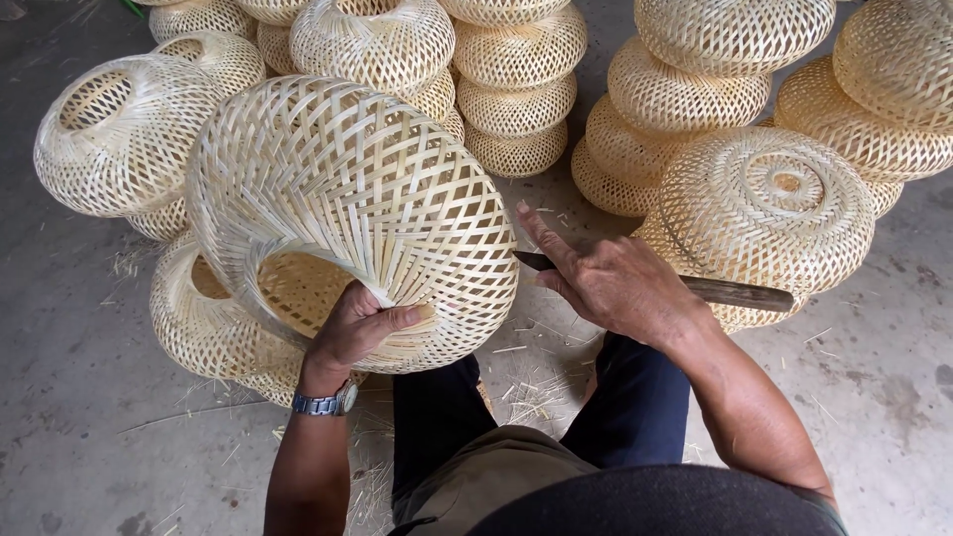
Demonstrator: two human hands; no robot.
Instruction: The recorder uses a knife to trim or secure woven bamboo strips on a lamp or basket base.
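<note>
A: Status of the left hand [362, 323]?

B: Its grip is closed on the rim of the woven bamboo shade [347, 213], thumb lying over the lower edge and fingers hooked inside the opening. The shade is held tilted above the person's knees, clear of the concrete floor [79, 397], with the open mouth turned down and toward the body.

A: And the right hand [615, 283]?

B: Closed around a knife [735, 294]. The forefinger is extended along the back of the dark blade, the tip of which sits just beside the shade's outer weave. The wooden handle projects to the right, past the wrist.

A: Which step does that indicate?

B: In my judgement, trimming of the rim: loose strip ends show at the edge under the left thumb, and cut slivers [526, 392] lie on the floor between the legs.

A: Requirement for the next move?

B: Probably a firm hold on the rim, the blade brought to the projecting ends, and the cut directed away from the left thumb, which lies close to the work.

A: Surroundings?

B: Stacked shades [516, 104] behind, and one more shade [764, 213] just right of the knife hand.
</note>
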